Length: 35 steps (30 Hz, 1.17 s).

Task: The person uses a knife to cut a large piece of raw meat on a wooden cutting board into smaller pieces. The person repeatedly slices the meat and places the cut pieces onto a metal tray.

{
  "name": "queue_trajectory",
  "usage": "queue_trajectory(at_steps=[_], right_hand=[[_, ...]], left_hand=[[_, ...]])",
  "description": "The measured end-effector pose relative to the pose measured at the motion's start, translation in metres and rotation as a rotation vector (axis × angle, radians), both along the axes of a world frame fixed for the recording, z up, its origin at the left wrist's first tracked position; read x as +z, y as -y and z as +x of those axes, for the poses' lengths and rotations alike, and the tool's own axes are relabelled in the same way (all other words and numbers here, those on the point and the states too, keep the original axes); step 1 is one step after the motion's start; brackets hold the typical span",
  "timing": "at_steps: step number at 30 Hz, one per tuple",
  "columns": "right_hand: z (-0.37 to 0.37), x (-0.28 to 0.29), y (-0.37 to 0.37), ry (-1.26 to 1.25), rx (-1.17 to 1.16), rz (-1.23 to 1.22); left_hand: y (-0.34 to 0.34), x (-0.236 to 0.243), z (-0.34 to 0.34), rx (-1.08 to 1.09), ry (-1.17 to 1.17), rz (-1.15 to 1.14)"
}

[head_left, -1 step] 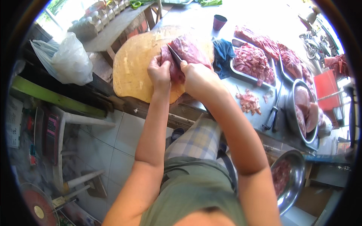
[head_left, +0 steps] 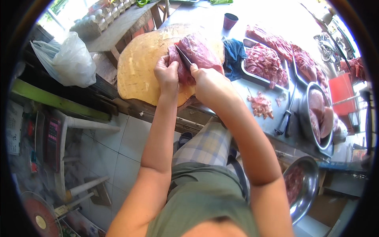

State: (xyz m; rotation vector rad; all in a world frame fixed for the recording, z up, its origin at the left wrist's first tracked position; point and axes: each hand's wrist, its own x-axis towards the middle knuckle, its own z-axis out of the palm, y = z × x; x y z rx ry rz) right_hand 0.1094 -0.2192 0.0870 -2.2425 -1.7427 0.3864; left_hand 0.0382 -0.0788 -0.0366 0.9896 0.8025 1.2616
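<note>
A large piece of raw meat (head_left: 201, 49) lies on a thick round wooden chopping board (head_left: 136, 67). My right hand (head_left: 211, 83) is closed around the handle of a knife (head_left: 183, 56), whose dark blade lies against the meat, at a cut near its left side. With its fingers, my left hand (head_left: 166, 74) pinches the left edge of the meat, just beside the blade. My right fist covers most of the handle and the near part of the meat.
Right of the board are a blue cloth (head_left: 233, 55), a tray (head_left: 249, 74) of sliced meat, scraps (head_left: 260, 106), a sharpening steel (head_left: 285, 120) and a metal bowl (head_left: 303, 114) of meat. A dark cup (head_left: 230, 21) stands behind. A plastic bag (head_left: 75, 61) hangs left; another bowl (head_left: 310, 189) sits lower right.
</note>
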Motion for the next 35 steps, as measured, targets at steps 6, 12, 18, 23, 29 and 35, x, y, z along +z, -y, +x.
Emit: queue_trajectory(at_steps=[6, 12, 18, 23, 29, 35], right_hand=[[-0.006, -0.013, -0.021, -0.015, -0.023, -0.009], [-0.017, -0.017, -0.011, 0.106, -0.032, -0.012], [-0.015, -0.023, 0.045, 0.056, -0.013, -0.040], [-0.010, 0.002, 0.097, -0.086, -0.047, -0.011], [-0.008, 0.014, 0.072, -0.063, -0.081, 0.009], [-0.018, 0.022, -0.036, -0.011, -0.013, 0.122]], left_hand=[[-0.004, -0.010, 0.003, -0.050, 0.000, 0.015], [-0.009, -0.002, 0.005, 0.046, 0.003, 0.012], [-0.007, -0.002, -0.002, 0.137, 0.169, -0.025], [-0.010, 0.005, -0.022, 0.093, -0.114, -0.021], [-0.036, 0.008, -0.028, 0.085, -0.869, 0.429], [-0.106, 0.031, -0.018, 0.057, -0.760, 0.550]])
